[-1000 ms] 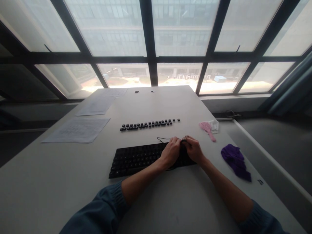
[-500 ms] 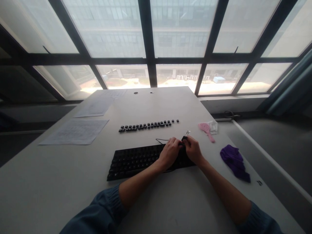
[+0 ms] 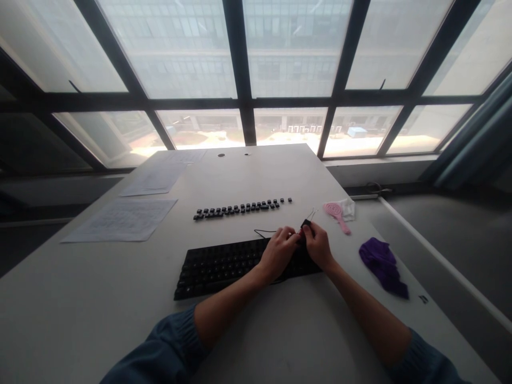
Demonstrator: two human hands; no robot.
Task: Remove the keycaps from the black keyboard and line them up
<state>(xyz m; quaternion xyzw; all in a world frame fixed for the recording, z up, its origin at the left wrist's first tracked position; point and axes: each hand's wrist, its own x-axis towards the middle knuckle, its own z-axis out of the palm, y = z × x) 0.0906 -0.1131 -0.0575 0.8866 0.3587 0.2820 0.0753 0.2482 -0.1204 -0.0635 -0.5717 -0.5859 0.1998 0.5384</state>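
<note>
A black keyboard (image 3: 224,264) lies on the white table, its right part beneath my hands. My right hand (image 3: 318,245) is closed around the black handle of a keycap puller (image 3: 306,223); its thin wire prongs point up and away. My left hand (image 3: 280,248) rests over the keyboard with bent fingers, their tips meeting the right hand's. A small reddish bit shows between the fingertips, too small to name. What the left fingers pinch is hidden. Beyond the keyboard, loose black keycaps (image 3: 240,208) stand in two rows. A black cable (image 3: 262,231) curves out behind the keyboard.
Printed paper sheets (image 3: 120,220) lie at the left. On the right are a pink hairbrush (image 3: 335,212) on a white cloth (image 3: 349,209), a purple cloth (image 3: 384,266) and a small dark piece (image 3: 423,299) near the table edge. Large windows stand behind the table.
The keycap puller has tilted and risen slightly in my right hand, its prongs now further up and right. My left hand stays nearly in place. The view has shifted a little.
</note>
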